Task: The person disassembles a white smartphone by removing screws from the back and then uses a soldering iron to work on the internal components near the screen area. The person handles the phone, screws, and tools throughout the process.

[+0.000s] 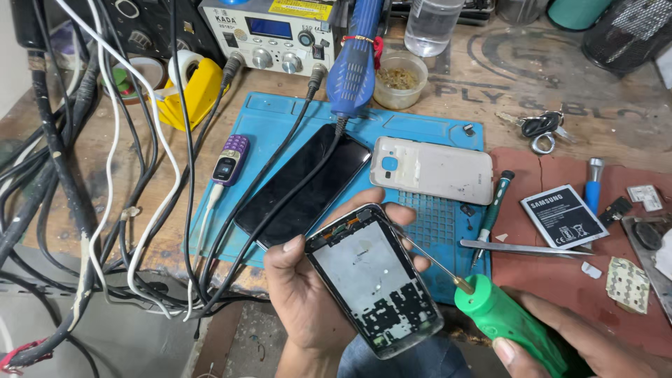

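Note:
My left hand [304, 297] holds an opened phone frame [371, 276], its bare inner side facing up, tilted toward me at the bench's front edge. My right hand [560, 336] grips a green-handled screwdriver [500, 311]; its thin shaft points up-left and its tip meets the frame's upper right edge. Behind the frame, on the blue work mat [280, 122], lie a dark phone [304, 185] face up and a white back cover [434, 169].
A small purple phone [229, 159] on a white cable lies at the mat's left. Tweezers [521, 247], a teal screwdriver [492, 206], a phone battery [563, 215] and small parts lie on the red mat at right. A soldering station [269, 31], a blue hot-air handle [353, 63], keys [540, 126] and tangled cables crowd the back and left.

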